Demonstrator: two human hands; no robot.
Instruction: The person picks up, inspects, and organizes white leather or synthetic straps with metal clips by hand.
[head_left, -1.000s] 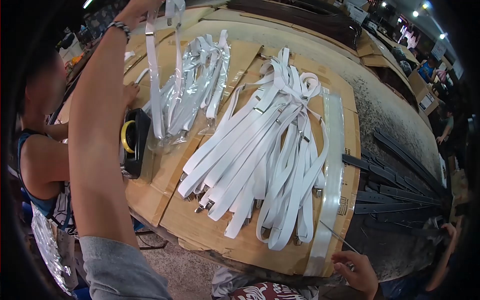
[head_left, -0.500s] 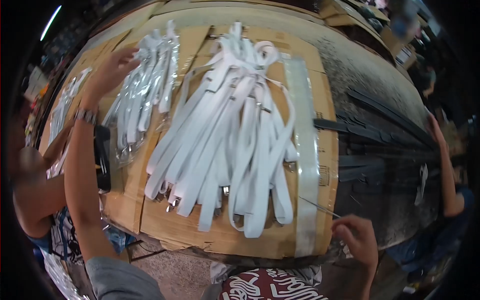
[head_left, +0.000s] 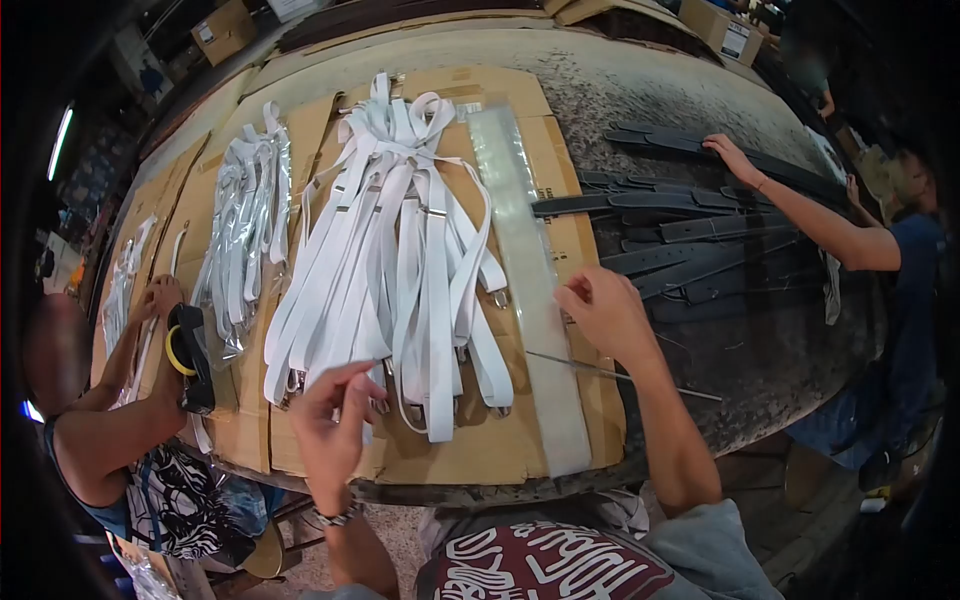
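My left hand [head_left: 335,420] is at the lower edge of a bundle of white elastic suspenders [head_left: 395,270] with metal clips. Its fingers are partly bent and apart, with nothing visible in them. Above a stack of clear plastic sleeves [head_left: 520,230], my right hand [head_left: 605,310] has its fingers curled in against the thumb; whatever they may pinch cannot be made out. A thin metal rod [head_left: 690,392] lies across the sleeves and table, passing beneath my right wrist. Bagged white suspenders [head_left: 240,230] lie left of the bundle.
Cardboard sheets [head_left: 470,470] cover the table under the suspenders. A co-worker's hands [head_left: 160,297] are at the left, near a black and yellow tape dispenser [head_left: 192,360]. Another co-worker's hand [head_left: 733,160] touches black straps [head_left: 690,200] at the right.
My left hand has moved from the bagged suspenders down to the bundle's lower edge. My right hand has let go of the metal rod and moved up over the sleeves. The view has shifted.
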